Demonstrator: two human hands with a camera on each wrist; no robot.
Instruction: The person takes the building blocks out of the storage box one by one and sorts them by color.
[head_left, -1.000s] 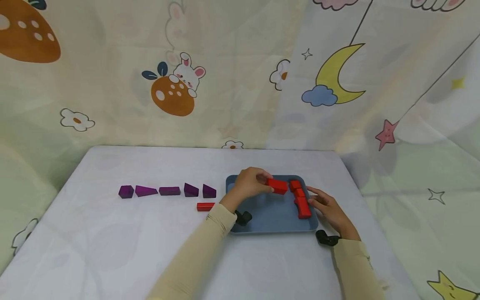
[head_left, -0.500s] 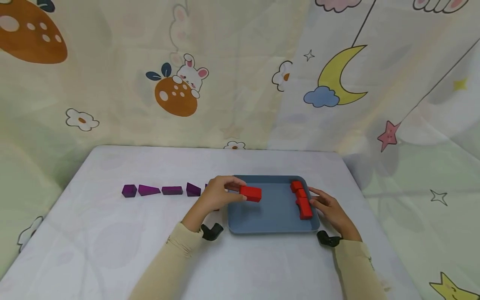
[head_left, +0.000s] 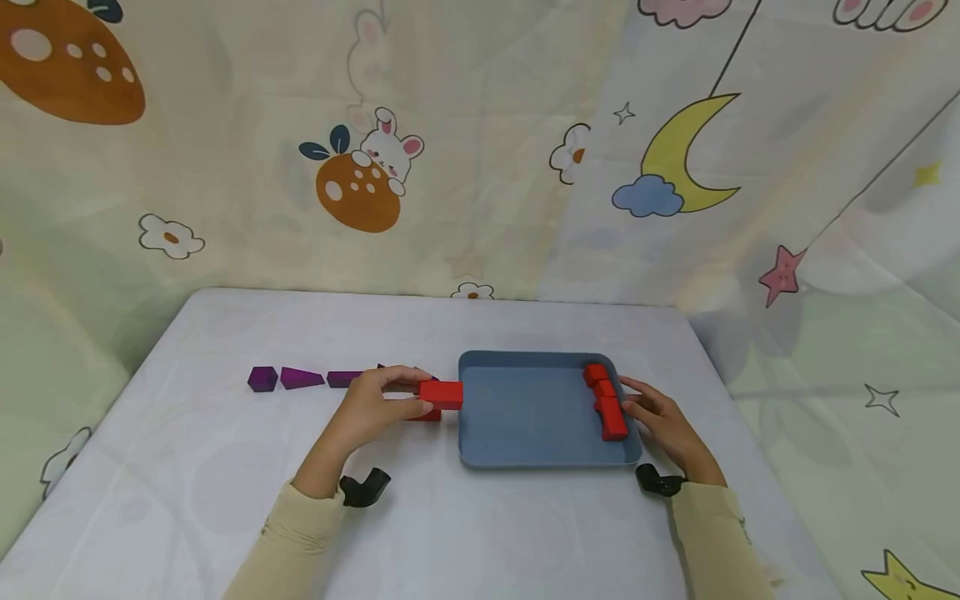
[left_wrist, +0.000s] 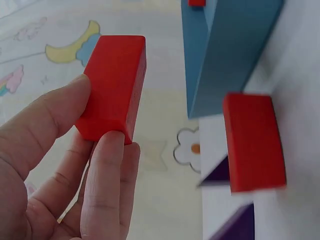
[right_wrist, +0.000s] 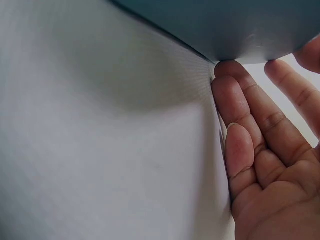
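Note:
My left hand [head_left: 366, 418] pinches a red rectangular block [head_left: 441, 395] between thumb and fingers, raised off the table at the left edge of the blue-grey tray [head_left: 536, 417]. A second red block [left_wrist: 255, 145] lies on the table beside the tray, mostly hidden behind my hand in the head view. My right hand [head_left: 671, 429] rests at the tray's right side, its fingertips touching the outer wall [right_wrist: 260, 35]. Inside the tray, several red blocks [head_left: 612, 421] stand in a column along the right wall.
A row of purple blocks, among them a faceted block [head_left: 262, 379] and a tapered one [head_left: 302, 378], lies left of the tray; my left hand partly covers the row. The white table [head_left: 510, 533] ends at a printed cloth backdrop [head_left: 480, 167].
My left hand has carried the red block leftward, from above the tray to its left edge. The right hand stays against the tray, and the blocks along its right wall stay put.

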